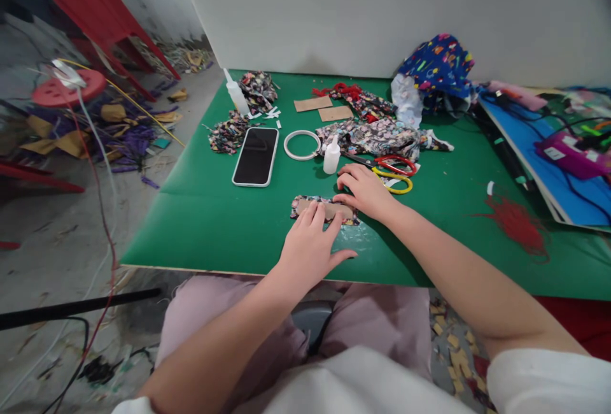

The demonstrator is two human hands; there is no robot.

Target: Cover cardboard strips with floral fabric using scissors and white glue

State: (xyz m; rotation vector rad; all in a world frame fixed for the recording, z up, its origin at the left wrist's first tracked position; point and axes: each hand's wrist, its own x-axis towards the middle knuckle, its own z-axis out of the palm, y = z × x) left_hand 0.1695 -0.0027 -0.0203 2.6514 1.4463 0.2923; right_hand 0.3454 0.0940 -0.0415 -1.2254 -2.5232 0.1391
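Observation:
On the green tabletop lies a brown cardboard strip [334, 209] on top of a small piece of floral fabric [296, 204], whose edges show around it. My left hand [312, 242] rests over the near side, fingertips on the cardboard and thumb stretched out to the right. At the right end, my right hand [365, 191] touches the cardboard with its thumb, its other fingers spread above the table. Just beyond the hands stand a small white squeeze bottle [331, 157] and scissors with red and yellow handles [395, 175].
A phone [256, 156] and a white ring [302, 145] lie to the left. Farther back are another squeeze bottle [235, 94], cardboard pieces [312, 104] and crumpled floral fabric [370, 137]. Red threads [518, 223] and a blue folder [548, 153] are at the right.

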